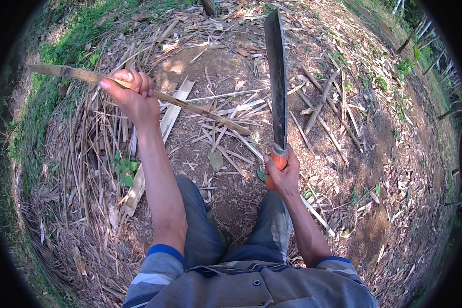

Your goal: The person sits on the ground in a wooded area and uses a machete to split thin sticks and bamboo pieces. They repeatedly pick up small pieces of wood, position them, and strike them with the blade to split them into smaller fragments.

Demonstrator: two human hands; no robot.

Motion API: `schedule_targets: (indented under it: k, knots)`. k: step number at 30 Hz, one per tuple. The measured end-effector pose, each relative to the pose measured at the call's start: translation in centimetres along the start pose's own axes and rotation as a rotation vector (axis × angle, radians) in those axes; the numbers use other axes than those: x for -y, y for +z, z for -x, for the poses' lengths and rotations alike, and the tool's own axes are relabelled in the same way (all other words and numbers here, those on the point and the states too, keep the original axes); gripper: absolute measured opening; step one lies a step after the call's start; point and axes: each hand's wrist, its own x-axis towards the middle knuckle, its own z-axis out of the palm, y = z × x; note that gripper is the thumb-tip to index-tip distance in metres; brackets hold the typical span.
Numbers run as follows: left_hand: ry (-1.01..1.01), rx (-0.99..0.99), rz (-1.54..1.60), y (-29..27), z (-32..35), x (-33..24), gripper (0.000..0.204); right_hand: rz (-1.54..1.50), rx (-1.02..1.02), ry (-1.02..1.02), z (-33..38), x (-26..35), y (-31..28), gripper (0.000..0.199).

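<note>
My left hand [131, 97] is closed around a long brown bamboo stick [205, 113]. The stick slants from the far left down toward the middle, its lower end above the littered ground. In my right hand [284, 172] is a machete [277, 77], gripped by its orange-red handle [279, 160]. Its long dark blade points away from me, almost upright in the picture, with the broad tip at the far end. Blade and stick are apart. My fingers hide part of the handle and part of the stick.
Split bamboo strips [231, 149] and dry leaves litter the ground. A pale flat strip [175, 110] lies behind my left forearm. Several thin poles [323, 102] cross at the right. Cut stalks [82, 154] are heaped at the left, beside a small green plant [126, 168]. Green undergrowth [72, 49] grows at the far left.
</note>
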Motion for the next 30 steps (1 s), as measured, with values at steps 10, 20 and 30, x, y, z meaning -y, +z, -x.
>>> schedule_targets:
  k: [10,20,30]
  knots:
    - [-0.063,0.099,0.039,0.4,-1.5,1.2,0.051,0.153,0.133,0.512,5.1,-12.6,3.0,0.018]
    - [-0.079,0.092,0.048,-0.6,-1.8,1.4,0.052,-0.157,-0.126,0.015,1.8,-1.6,4.1,0.017]
    - [-0.223,0.289,0.142,-3.9,-2.3,1.2,0.053,-0.022,0.132,0.548,7.0,-9.8,5.9,0.009]
